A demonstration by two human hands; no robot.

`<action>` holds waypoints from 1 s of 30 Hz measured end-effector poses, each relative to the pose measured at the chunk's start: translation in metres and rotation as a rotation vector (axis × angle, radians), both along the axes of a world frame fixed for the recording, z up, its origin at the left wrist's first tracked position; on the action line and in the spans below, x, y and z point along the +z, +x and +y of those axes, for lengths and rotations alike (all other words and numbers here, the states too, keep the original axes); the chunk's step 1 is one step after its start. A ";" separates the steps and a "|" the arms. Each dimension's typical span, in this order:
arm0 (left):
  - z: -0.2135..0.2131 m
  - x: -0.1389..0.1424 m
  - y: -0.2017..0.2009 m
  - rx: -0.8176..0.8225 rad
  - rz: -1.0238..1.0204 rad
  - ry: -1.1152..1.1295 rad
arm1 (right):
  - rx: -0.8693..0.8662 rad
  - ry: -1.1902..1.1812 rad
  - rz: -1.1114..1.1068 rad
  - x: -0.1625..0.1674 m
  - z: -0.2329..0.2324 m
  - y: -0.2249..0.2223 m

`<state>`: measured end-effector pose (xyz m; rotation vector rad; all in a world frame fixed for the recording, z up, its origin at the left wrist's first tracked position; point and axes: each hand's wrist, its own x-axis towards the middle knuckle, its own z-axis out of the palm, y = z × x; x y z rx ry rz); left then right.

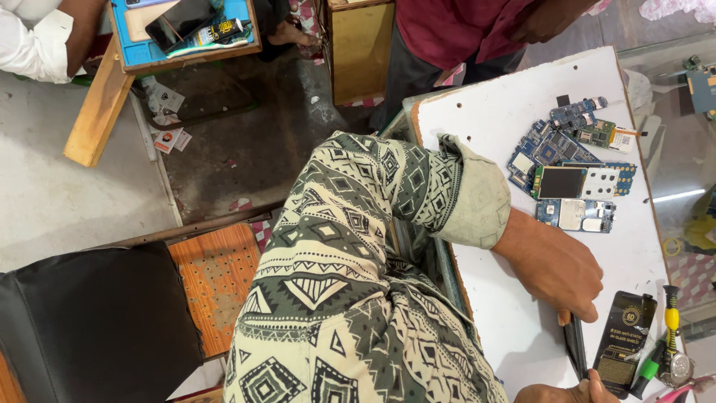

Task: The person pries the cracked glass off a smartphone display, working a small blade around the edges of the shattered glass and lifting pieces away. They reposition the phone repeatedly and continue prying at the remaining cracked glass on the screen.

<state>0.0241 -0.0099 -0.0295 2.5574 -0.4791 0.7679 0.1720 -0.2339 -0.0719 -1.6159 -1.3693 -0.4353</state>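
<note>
— How far along?

— Hard to call. Grips a thin dark slab (pixel 575 347) stood on its edge on the white worktop (pixel 500 119), with the left hand (pixel 556 269) clenched over its upper end. Shows no open seam and no part lifted off, so looks whole and likely at an early stage. Can't judge the near end, cut off by the frame.

— And the right hand (pixel 570 392)?

— Touches the slab's lower end with the fingertips; can't tell whether closed on it or only steadying, since barely enters the view.

— Anything already done?

— Beyond the left hand, well apart from it, lies a cluster of bare circuit boards (pixel 567 164), stripped of any casing: blue and green, flat, studded with small metal shields, one carrying a dark glossy screen panel. Suggests earlier units taken down, though can't tie them to this slab.

— Materials near the hands?

— Just beside the slab, on the side away from the body, rests a flat black packet (pixel 625 336), shiny, with gold print. Past that, a slim screwdriver (pixel 671 317) with a yellow and black handle, and a green-handled tool (pixel 647 369), neither one touched. Looks matte, scuffed and drilled with a few small holes, that worktop.
</note>
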 end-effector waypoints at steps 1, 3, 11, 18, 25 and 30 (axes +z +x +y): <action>0.000 0.000 -0.001 0.000 0.015 0.002 | -0.004 -0.002 -0.004 0.001 -0.001 0.000; 0.001 -0.001 -0.007 0.024 -0.043 0.017 | 0.037 -0.023 0.026 0.005 -0.005 -0.003; -0.006 -0.007 -0.020 0.019 0.150 -0.078 | -0.057 -0.038 -0.029 0.016 -0.027 -0.042; -0.002 0.004 -0.041 0.056 0.268 0.059 | -0.139 -0.090 0.019 0.040 -0.008 -0.069; -0.003 0.011 -0.047 0.125 0.190 0.152 | -0.121 -0.094 0.074 0.042 -0.010 -0.069; -0.004 0.010 -0.047 0.139 0.218 0.185 | -0.120 -0.112 0.137 0.044 -0.013 -0.067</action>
